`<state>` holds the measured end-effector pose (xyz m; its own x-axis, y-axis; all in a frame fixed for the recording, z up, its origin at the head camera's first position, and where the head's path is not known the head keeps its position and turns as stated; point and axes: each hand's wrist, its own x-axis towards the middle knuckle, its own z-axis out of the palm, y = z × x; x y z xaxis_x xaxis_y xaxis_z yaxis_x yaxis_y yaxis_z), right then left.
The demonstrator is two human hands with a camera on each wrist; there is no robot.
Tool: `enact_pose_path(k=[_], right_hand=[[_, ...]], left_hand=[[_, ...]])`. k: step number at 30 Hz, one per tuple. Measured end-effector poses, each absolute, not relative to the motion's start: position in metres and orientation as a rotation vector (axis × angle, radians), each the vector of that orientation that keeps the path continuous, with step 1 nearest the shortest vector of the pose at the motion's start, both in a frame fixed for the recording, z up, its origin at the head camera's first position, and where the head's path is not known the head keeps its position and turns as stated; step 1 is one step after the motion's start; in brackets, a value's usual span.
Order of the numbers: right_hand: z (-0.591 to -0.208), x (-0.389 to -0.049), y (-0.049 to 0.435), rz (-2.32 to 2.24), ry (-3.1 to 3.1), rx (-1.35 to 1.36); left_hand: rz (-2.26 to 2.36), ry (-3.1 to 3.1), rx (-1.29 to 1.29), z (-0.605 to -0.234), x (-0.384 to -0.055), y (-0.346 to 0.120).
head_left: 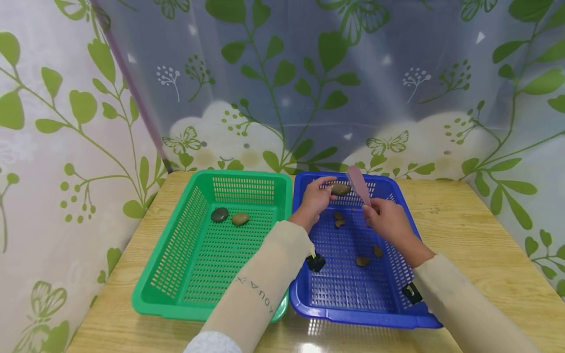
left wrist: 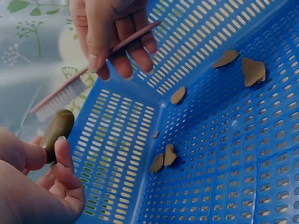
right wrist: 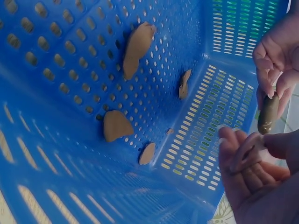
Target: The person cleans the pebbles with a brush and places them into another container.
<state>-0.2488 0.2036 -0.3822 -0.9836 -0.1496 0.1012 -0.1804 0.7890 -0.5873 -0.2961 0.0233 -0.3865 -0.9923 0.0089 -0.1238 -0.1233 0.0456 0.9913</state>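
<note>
Over the far end of the blue basket [head_left: 353, 315], my left hand [head_left: 314, 200] holds a smooth olive-brown stone [left wrist: 60, 129] between thumb and fingers. My right hand [head_left: 390, 220] grips the handle of a pink brush [head_left: 359, 185] with white bristles. In the left wrist view the bristles [left wrist: 60, 100] hang just above the stone; whether they touch it I cannot tell. Several flat brown pieces, like dried clay, lie in the blue basket, among them one piece [head_left: 363, 261] near the middle and another [right wrist: 117, 126] by the side wall. The right wrist view hides most of the brush.
To the left stands a green basket [head_left: 176, 311], its rim close beside the blue one. A dark grey stone [head_left: 219, 214] and a tan stone [head_left: 240, 218] lie inside it. Both baskets rest on a wooden table [head_left: 463, 235], with a leaf-patterned curtain [head_left: 282, 88] behind.
</note>
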Motion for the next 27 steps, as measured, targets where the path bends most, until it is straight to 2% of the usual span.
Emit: enact_pose_path(k=[16, 27], right_hand=[[-0.3869, -0.2474, 0.1975, 0.944, -2.888, 0.567], [-0.3853, -0.2491, 0.2000, 0.919, -2.884, 0.453]], left_hand=[[2.099, 1.994, -0.183, -0.3912, -0.2973, 0.0214], [2.054, 2.052, -0.137, -0.3900, -0.2958, 0.0211]])
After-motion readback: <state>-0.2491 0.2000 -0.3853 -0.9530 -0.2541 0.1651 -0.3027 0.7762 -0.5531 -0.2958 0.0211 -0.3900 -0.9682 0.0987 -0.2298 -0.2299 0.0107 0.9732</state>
